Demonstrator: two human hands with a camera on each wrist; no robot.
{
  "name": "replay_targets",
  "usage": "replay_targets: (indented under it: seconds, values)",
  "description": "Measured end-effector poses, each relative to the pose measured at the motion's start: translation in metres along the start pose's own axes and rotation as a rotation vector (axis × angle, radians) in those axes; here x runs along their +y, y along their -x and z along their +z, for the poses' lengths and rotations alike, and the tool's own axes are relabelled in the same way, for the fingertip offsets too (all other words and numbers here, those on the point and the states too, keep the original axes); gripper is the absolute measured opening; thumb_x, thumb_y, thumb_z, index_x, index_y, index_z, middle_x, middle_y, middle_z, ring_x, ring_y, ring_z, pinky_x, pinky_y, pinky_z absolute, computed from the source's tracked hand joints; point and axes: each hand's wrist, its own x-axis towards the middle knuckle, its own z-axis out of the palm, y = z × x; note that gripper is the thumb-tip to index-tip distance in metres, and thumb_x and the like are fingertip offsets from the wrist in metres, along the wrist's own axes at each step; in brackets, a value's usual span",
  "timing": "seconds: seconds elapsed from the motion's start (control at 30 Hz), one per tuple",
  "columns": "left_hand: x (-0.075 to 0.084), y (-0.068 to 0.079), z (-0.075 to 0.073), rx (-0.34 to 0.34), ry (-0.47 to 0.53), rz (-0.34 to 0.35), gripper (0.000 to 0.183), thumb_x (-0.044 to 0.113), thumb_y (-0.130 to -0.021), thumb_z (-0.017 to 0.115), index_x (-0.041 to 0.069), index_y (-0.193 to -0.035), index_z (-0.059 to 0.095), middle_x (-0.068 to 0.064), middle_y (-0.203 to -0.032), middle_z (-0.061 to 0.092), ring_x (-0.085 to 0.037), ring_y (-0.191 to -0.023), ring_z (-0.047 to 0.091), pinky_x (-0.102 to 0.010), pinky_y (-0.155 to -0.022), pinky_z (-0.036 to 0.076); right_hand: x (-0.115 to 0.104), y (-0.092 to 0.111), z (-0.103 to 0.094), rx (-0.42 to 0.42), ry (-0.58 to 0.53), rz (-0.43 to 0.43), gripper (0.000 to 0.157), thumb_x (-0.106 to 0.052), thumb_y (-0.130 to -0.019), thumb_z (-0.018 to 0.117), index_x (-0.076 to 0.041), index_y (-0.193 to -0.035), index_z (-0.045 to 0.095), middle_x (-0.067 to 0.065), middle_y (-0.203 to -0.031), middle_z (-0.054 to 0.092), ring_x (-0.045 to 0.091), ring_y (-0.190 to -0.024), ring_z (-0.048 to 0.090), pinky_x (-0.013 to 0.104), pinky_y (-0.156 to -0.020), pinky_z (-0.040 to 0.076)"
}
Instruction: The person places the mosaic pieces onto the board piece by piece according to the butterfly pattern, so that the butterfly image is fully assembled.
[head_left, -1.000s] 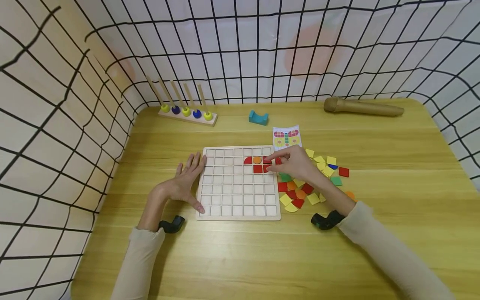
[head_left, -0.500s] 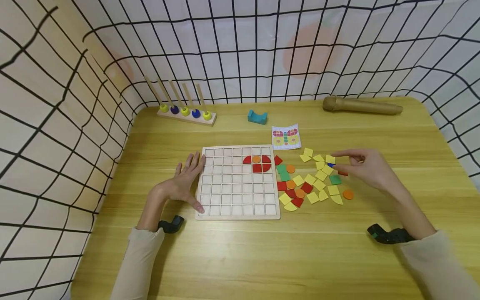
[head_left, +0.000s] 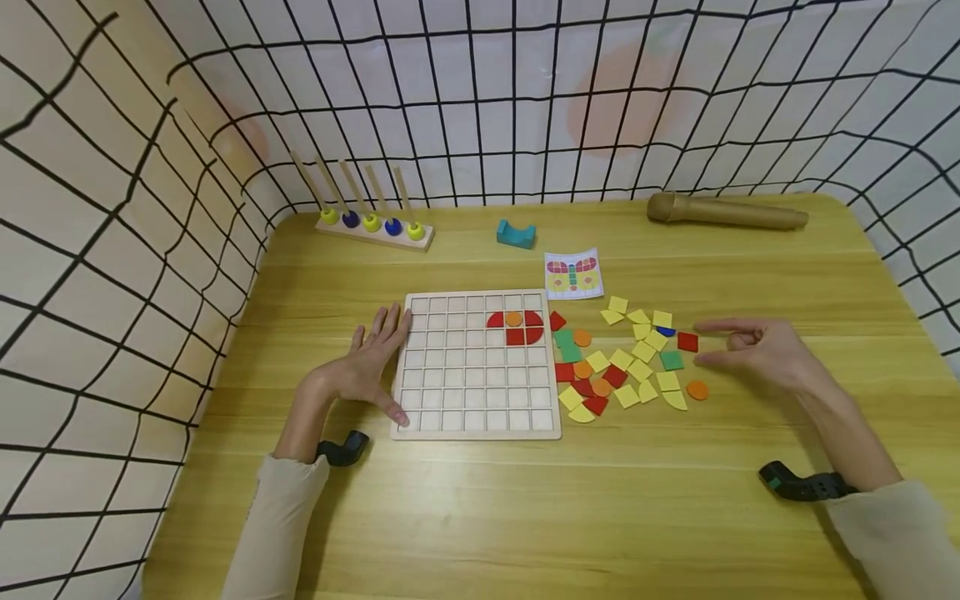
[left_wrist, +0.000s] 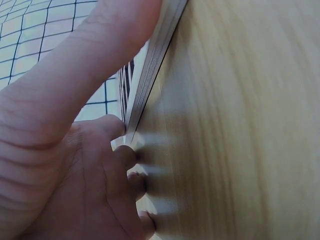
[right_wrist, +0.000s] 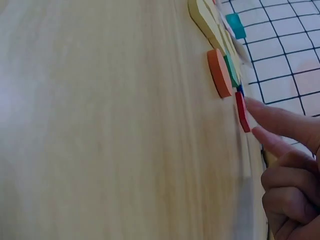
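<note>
My left hand lies with its fingers spread along the left edge of a wooden grid board; its thumb rests on the lower left corner. In the board's upper right part lie an orange disc and several red pieces, among them a red quarter circle. To the right of the loose pieces is my right hand, thumb and forefinger stretched out and apart, the other fingers curled. A red square tile lies just beyond its fingertips; in the right wrist view the red tile is close to them.
Loose yellow tiles, green tiles and orange discs lie right of the board. Behind it are a butterfly picture card, a teal block, a peg stand and a brown stick. Black netting surrounds the table.
My right hand has left the red pieces on the board and moved right, past the loose tiles, then slightly back from the red square. The left hand has stayed put.
</note>
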Motion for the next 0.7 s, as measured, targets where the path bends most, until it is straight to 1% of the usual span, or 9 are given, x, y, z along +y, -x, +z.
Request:
replay_targets:
  seconds: [0.07, 0.27, 0.47, 0.57, 0.7]
  values:
    - [0.0, 0.0, 0.0, 0.0, 0.003, 0.0, 0.16, 0.045, -0.061, 0.099, 0.007, -0.164, -0.017, -0.019, -0.167, -0.034, -0.04, -0.155, -0.032, -0.069, -0.123, -0.017, 0.0, -0.001, 0.002, 0.001, 0.014, 0.005, 0.063, -0.041, -0.089, 0.082, -0.009, -0.139, 0.062, -0.008, -0.061, 0.03, 0.01, -0.056, 0.031, 0.032, -0.059, 0.031]
    - [0.0, -0.001, 0.0, 0.0, 0.001, -0.005, 0.16, 0.045, -0.06, 0.1, 0.008, -0.164, -0.016, -0.018, -0.167, -0.034, -0.039, -0.155, -0.032, -0.069, -0.123, -0.016, -0.002, -0.004, 0.006, 0.032, 0.069, 0.02, 0.062, -0.047, -0.087, 0.082, -0.009, -0.134, 0.068, -0.008, -0.058, 0.034, 0.01, -0.057, 0.034, 0.027, -0.065, 0.033]
    - [-0.001, -0.002, 0.0, 0.001, 0.0, -0.009, 0.161, 0.045, -0.059, 0.1, 0.008, -0.164, -0.016, -0.018, -0.168, -0.033, -0.039, -0.156, -0.032, -0.068, -0.124, -0.016, -0.003, -0.004, 0.009, 0.06, 0.119, -0.013, 0.057, -0.049, -0.089, 0.079, -0.008, -0.128, 0.071, -0.008, -0.057, 0.033, 0.008, -0.054, 0.031, 0.028, -0.06, 0.032]
    - [-0.001, -0.002, 0.0, 0.002, -0.001, -0.009, 0.161, 0.046, -0.059, 0.1, 0.008, -0.164, -0.016, -0.018, -0.168, -0.033, -0.039, -0.156, -0.032, -0.068, -0.124, -0.016, -0.007, -0.002, 0.008, 0.071, 0.119, 0.015, 0.06, -0.053, -0.087, 0.08, -0.01, -0.129, 0.071, -0.008, -0.057, 0.031, 0.009, -0.054, 0.031, 0.032, -0.053, 0.032]
    - [-0.002, -0.001, 0.001, 0.002, 0.0, -0.007, 0.161, 0.046, -0.059, 0.1, 0.008, -0.164, -0.016, -0.018, -0.167, -0.033, -0.039, -0.156, -0.032, -0.068, -0.124, -0.016, -0.017, 0.0, 0.003, 0.097, 0.113, 0.032, 0.063, -0.054, -0.085, 0.081, -0.011, -0.13, 0.071, -0.009, -0.057, 0.026, 0.01, -0.052, 0.027, 0.035, -0.052, 0.03]
